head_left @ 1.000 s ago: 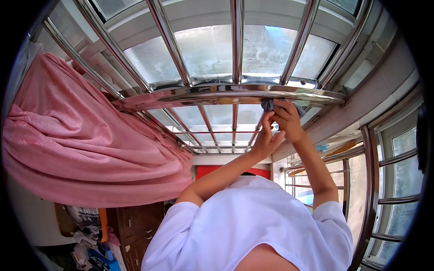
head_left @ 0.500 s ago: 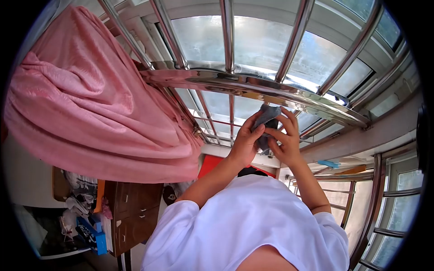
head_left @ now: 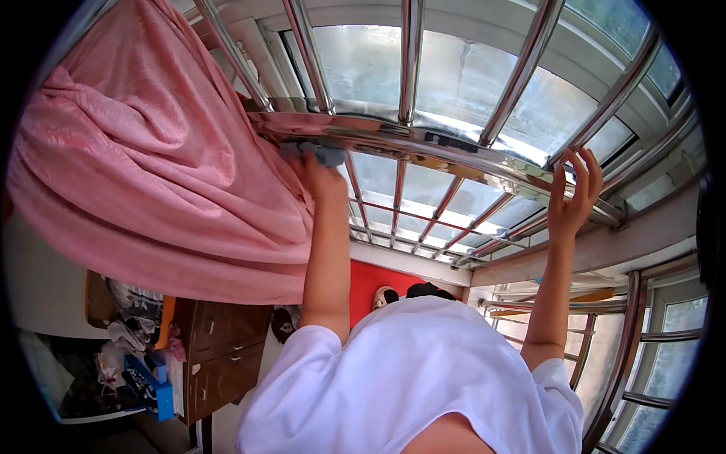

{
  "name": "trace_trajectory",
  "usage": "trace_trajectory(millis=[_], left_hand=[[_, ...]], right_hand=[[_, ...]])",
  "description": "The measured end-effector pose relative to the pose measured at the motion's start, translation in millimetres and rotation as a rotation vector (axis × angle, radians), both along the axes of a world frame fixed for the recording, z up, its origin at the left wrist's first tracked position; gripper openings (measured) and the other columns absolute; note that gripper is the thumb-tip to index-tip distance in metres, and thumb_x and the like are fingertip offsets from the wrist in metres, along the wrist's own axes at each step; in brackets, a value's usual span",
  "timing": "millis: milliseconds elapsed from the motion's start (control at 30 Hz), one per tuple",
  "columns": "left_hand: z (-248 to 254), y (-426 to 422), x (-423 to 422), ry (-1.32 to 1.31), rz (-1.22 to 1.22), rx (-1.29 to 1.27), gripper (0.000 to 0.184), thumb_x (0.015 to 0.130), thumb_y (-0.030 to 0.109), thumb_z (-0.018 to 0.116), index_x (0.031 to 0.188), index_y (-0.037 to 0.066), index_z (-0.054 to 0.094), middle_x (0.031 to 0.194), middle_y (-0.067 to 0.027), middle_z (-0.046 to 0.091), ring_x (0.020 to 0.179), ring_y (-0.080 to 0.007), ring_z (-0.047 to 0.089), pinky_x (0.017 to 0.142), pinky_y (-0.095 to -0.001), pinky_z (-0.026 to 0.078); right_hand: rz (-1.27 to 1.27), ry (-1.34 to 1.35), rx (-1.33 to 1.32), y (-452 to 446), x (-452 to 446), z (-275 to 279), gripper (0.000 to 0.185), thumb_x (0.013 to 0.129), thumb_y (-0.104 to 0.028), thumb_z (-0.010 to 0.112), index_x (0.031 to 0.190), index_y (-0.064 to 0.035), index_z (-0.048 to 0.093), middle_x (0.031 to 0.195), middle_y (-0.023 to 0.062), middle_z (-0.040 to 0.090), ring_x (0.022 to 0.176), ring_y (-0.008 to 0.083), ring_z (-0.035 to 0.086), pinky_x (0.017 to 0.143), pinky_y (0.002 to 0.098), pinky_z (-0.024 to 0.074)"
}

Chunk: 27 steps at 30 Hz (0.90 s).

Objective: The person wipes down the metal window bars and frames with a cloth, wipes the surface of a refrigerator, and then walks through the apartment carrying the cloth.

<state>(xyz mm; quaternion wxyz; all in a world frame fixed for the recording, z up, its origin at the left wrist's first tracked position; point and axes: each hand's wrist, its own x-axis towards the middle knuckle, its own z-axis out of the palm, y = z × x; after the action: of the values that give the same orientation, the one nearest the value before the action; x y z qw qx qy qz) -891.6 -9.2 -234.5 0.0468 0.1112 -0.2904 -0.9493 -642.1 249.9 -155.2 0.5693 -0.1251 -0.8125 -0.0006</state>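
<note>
My left hand (head_left: 321, 181) is closed on a grey cloth (head_left: 325, 154) at the left part of the shiny metal rail (head_left: 446, 157), close beside the pink blanket (head_left: 151, 163). The cloth lies along the rail's underside; the wrist and back of the hand hide some of the fingers. Over by the rail's right end, my right hand (head_left: 576, 198) is raised with its fingers apart and nothing in it. Its fingertips overlap the rail and the foot of an upright bar (head_left: 605, 106); whether they touch the metal I cannot tell.
Behind the bars are window panes (head_left: 355, 64). A brown drawer cabinet (head_left: 227, 359) stands lower left, beside a blue box (head_left: 155, 390) and heaped items. A red mat (head_left: 367, 291) lies on the floor. More railing (head_left: 590, 306) runs along the right.
Both hands were together on the grey cloth near the rail's middle. My left hand has carried the cloth left to the rail by the blanket; my right hand has let go and moved right.
</note>
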Motion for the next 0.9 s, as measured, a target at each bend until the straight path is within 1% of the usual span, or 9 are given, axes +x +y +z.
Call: trace_trajectory(millis=[67,167,200,400,433,533,600,700,900], left_hand=[[-7.7,24.2,-2.0,-0.093,0.082,-0.186,0.054,0.099,0.013,0.041,0.149,0.005,0.022,0.147,-0.0123,0.035,0.125,-0.0228,0.043,0.102,-0.0375,0.036],[-40.6,62.4,19.7,0.034,0.071,-0.287,0.057,0.098,0.005,0.039,0.151,0.005,0.016,0.149,-0.0139,0.032,0.130,-0.0241,0.038,0.109,-0.0326,0.026],[-40.7,70.3,37.8,0.071,0.027,-0.326,0.059,0.098,0.005,0.039,0.151,0.005,0.015,0.150,-0.0136,0.031,0.131,-0.0236,0.037,0.109,-0.0324,0.025],[-77.6,73.3,38.2,0.158,-0.002,-0.337,0.041,0.095,0.004,0.047,0.134,0.002,0.039,0.126,-0.0115,0.049,0.103,-0.0207,0.051,0.094,-0.0338,0.039],[-71.6,56.7,31.4,0.034,0.003,-0.371,0.045,0.095,0.004,0.049,0.137,-0.003,0.034,0.129,-0.0141,0.048,0.113,-0.0219,0.047,0.100,-0.0310,0.035],[-90.2,38.1,4.6,0.206,0.251,-0.749,0.041,0.091,0.003,0.053,0.129,-0.005,0.040,0.118,-0.0172,0.052,0.110,-0.0298,0.048,0.097,-0.0396,0.036],[-111.6,40.6,-10.6,0.324,0.292,-1.476,0.040,0.087,0.006,0.059,0.121,-0.006,0.043,0.114,-0.0218,0.050,0.106,-0.0381,0.047,0.093,-0.0492,0.035],[-142.0,49.9,-26.6,0.258,0.435,-1.539,0.041,0.084,0.016,0.064,0.116,-0.002,0.047,0.112,-0.0228,0.049,0.101,-0.0408,0.045,0.087,-0.0500,0.038],[-197.2,39.9,-24.9,0.084,0.149,-1.687,0.052,0.086,0.024,0.064,0.128,0.002,0.042,0.120,-0.0220,0.047,0.105,-0.0426,0.047,0.089,-0.0508,0.040]], right_hand=[[-0.066,-0.042,0.071,4.4,-4.7,-1.4,0.026,0.087,-0.012,0.064,0.112,-0.0079,0.060,0.120,0.0084,0.060,0.102,0.0204,0.058,0.104,0.0447,0.0316],[0.051,-0.033,-0.135,-1.0,-18.5,-19.5,0.025,0.089,-0.014,0.063,0.110,-0.0047,0.052,0.115,0.0072,0.064,0.081,0.0164,0.059,0.105,0.0461,0.0289],[0.008,-0.022,-0.083,-2.4,-21.7,-20.4,0.029,0.089,-0.014,0.063,0.110,-0.0020,0.047,0.109,0.0066,0.066,0.069,0.0140,0.054,0.100,0.0394,0.0331],[0.103,0.005,-0.185,0.1,-22.0,-23.6,0.031,0.088,-0.010,0.063,0.112,-0.0003,0.047,0.100,0.0080,0.064,0.072,0.0140,0.055,0.085,0.0306,0.0396],[0.144,0.023,-0.210,0.7,-21.9,-22.5,0.029,0.088,-0.008,0.063,0.111,0.0001,0.048,0.099,0.0086,0.063,0.073,0.0145,0.055,0.083,0.0305,0.0407],[0.185,0.064,-0.300,-5.6,-23.5,-20.7,0.026,0.088,-0.007,0.062,0.109,0.0011,0.049,0.097,0.0092,0.060,0.076,0.0156,0.056,0.080,0.0301,0.0427],[0.154,0.051,-0.295,-3.9,-23.7,-22.5,0.026,0.087,-0.006,0.062,0.108,0.0013,0.048,0.097,0.0093,0.060,0.077,0.0160,0.056,0.078,0.0299,0.0434],[0.104,0.045,-0.302,-4.1,-27.9,-24.1,0.026,0.086,-0.005,0.061,0.107,0.0014,0.047,0.096,0.0090,0.059,0.079,0.0166,0.055,0.078,0.0306,0.0432],[0.011,0.011,-0.235,-7.1,-30.0,-22.3,0.026,0.085,-0.007,0.059,0.107,0.0013,0.047,0.094,0.0078,0.059,0.082,0.0187,0.054,0.087,0.0354,0.0353]])
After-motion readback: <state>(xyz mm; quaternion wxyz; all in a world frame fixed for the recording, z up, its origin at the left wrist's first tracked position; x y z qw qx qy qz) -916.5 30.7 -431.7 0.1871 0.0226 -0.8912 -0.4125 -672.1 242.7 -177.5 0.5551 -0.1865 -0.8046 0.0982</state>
